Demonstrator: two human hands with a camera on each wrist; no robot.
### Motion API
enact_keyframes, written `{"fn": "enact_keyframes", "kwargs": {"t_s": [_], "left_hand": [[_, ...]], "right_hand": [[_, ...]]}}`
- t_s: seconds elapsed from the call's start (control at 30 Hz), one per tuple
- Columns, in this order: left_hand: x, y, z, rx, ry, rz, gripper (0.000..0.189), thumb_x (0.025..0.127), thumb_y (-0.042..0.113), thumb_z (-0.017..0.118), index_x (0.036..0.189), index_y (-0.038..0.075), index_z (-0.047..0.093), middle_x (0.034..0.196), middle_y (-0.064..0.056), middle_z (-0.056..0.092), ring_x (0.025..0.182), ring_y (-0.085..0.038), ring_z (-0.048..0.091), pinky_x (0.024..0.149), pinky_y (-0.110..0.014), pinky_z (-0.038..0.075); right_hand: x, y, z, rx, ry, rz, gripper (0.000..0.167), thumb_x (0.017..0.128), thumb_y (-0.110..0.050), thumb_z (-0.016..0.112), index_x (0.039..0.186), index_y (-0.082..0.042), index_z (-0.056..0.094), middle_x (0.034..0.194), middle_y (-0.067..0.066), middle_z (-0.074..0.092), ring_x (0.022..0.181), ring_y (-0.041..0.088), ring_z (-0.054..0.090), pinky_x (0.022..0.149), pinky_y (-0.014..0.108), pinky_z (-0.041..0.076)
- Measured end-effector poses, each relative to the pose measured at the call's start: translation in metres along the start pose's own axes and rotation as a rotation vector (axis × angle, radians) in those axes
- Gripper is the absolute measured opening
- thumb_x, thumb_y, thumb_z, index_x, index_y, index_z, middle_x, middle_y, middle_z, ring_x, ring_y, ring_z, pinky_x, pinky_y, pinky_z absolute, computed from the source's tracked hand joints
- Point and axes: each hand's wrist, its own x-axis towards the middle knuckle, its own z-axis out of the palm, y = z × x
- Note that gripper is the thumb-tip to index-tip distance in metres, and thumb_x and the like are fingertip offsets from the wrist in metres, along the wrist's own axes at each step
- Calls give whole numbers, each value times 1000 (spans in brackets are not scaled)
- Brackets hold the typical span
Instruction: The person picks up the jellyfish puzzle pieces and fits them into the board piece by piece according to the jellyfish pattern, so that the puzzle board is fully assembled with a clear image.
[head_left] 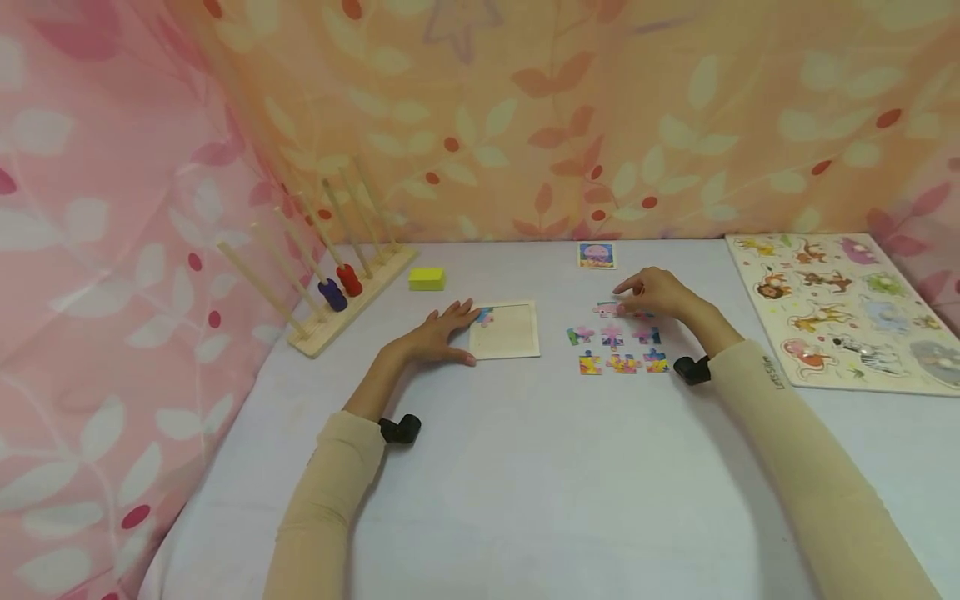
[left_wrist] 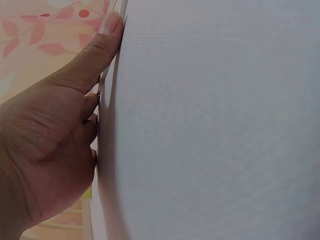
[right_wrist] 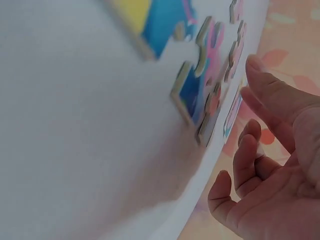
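My left hand (head_left: 435,336) rests at the left side of a shallow white puzzle tray (head_left: 517,357), fingers spread along its edge and thumb at the near corner. One blue and pink jigsaw piece (head_left: 487,316) sits in the tray's far left corner. My right hand (head_left: 654,294) is over the far row of loose jigsaw pieces, partly hiding a pink piece (head_left: 606,309). In the right wrist view its thumb and forefinger (right_wrist: 275,90) are apart with nothing between them, the other fingers loosely bent. Nearer pieces (head_left: 622,364) lie in rows.
A small picture card (head_left: 597,256) lies beyond the pieces. Left stands a wooden peg rack (head_left: 352,308) with blue and red rings; a yellow block (head_left: 427,279) is beside it. An animal peg board (head_left: 847,312) lies at right, close to my right forearm.
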Motion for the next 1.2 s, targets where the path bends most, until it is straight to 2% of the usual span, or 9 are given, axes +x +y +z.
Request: {"fn": "enact_keyframes", "kwargs": {"t_s": [0.13, 0.27, 0.4, 0.57, 0.77, 1.0, 1.2], "left_hand": [[-3, -1, 0, -14, 8, 5, 98, 74, 54, 68, 148, 19, 15, 156, -5, 2, 144, -24, -7, 113, -50, -10], [-2, -3, 5, 16, -1, -30, 96, 76, 47, 69, 148, 19, 14, 156, -4, 2, 144, -23, -6, 114, -49, -8], [-1, -2, 10, 23, -19, -45, 96, 75, 46, 70, 148, 19, 14, 156, -4, 1, 144, -24, -6, 114, -51, -7], [-2, 0, 11, 14, -18, -49, 95, 75, 45, 70, 148, 19, 15, 156, -4, 2, 144, -24, -6, 114, -51, -7], [-3, 3, 8, 24, -16, -50, 93, 78, 42, 70, 148, 19, 14, 156, -5, 2, 144, -25, -5, 114, -51, -7], [-3, 4, 3, 45, -12, -31, 93, 78, 42, 69, 149, 18, 14, 156, -6, 2, 144, -26, -5, 113, -53, -6], [-1, 3, 2, 44, -17, -29, 93, 79, 42, 69, 149, 19, 13, 156, -5, 1, 144, -25, -6, 113, -53, -7]], "right_hand": [[-1, 6, 1, 23, 3, -12, 39, 79, -19, 70, 113, -1, 64, 78, 10, 48, 74, 22, 39, 61, 30, 31], [-2, 8, 6, 52, -13, -5, 41, 79, -21, 71, 113, 0, 64, 84, 12, 47, 80, 24, 40, 65, 31, 31], [-2, 10, 15, 26, -31, 9, 41, 79, -24, 72, 113, -2, 64, 88, 12, 46, 83, 25, 41, 68, 31, 31], [-2, 10, 20, 14, -31, -13, 36, 79, -21, 71, 110, -3, 65, 87, 13, 45, 83, 26, 41, 70, 33, 31], [-2, 8, 18, -9, -6, -59, 29, 79, -21, 72, 102, -4, 67, 87, 11, 48, 82, 24, 43, 70, 32, 32], [0, 3, 14, -42, -2, -93, 29, 78, -24, 73, 98, -3, 66, 85, 10, 52, 81, 23, 45, 71, 32, 34], [11, -12, 17, 27, 26, -144, 29, 80, -25, 71, 98, -4, 66, 91, 12, 54, 84, 24, 45, 72, 31, 36]]}}
